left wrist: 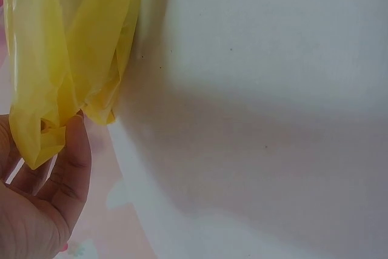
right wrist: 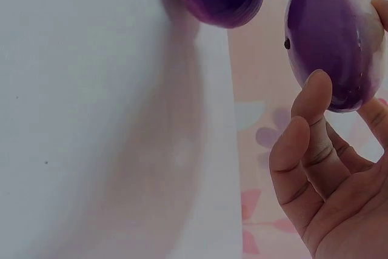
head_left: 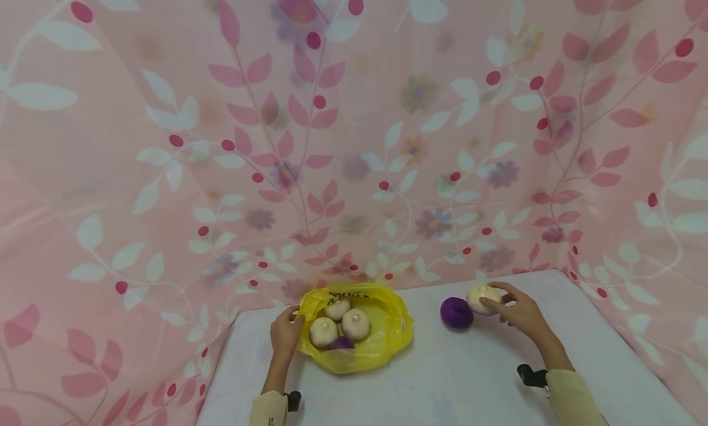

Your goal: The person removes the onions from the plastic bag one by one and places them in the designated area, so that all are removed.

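My left hand (head_left: pixel 284 335) pinches the left edge of a yellow plastic bag (head_left: pixel 389 334), whose mouth is spread open. Inside it sit several round pale turnips (head_left: pixel 356 324) and a purple onion (head_left: pixel 342 343), partly hidden by the bag's near side. In the left wrist view, thumb and fingers (left wrist: pixel 74 156) close round a twisted corner of the bag. On the right, my right hand (head_left: pixel 522 315) holds a turnip (head_left: pixel 479 298) with a cream top; its purple underside (right wrist: pixel 327 40) shows in the right wrist view. A purple onion (head_left: pixel 456 314) lies just left of that turnip.
A white cloth covers the table (head_left: pixel 431 377), with its back edge against a pink floral curtain (head_left: pixel 354 168). The same patterned cloth hangs at both sides. Dark wrist mounts (head_left: pixel 532 375) are strapped near both sleeves.
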The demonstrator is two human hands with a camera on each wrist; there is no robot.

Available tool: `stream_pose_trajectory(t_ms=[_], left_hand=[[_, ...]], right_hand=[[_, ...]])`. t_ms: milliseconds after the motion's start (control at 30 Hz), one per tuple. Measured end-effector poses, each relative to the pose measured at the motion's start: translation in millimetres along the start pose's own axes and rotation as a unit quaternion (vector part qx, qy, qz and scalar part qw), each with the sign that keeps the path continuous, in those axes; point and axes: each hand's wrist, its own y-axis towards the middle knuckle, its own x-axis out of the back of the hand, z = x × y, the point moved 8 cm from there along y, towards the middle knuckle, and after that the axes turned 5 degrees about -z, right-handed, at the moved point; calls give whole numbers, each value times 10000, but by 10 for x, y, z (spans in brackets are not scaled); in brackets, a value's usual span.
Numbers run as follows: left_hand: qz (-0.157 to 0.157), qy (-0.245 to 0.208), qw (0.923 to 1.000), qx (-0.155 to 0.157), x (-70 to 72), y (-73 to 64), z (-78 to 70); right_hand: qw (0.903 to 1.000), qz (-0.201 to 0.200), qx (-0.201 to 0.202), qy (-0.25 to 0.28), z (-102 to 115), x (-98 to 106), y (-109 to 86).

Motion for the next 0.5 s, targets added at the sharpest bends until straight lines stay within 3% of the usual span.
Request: stream_pose_trajectory(t_ms=[500], left_hand=[[11, 22, 10000, 47, 4, -3, 18]], right_hand=[[9990, -247, -356, 67, -241, 15, -69]])
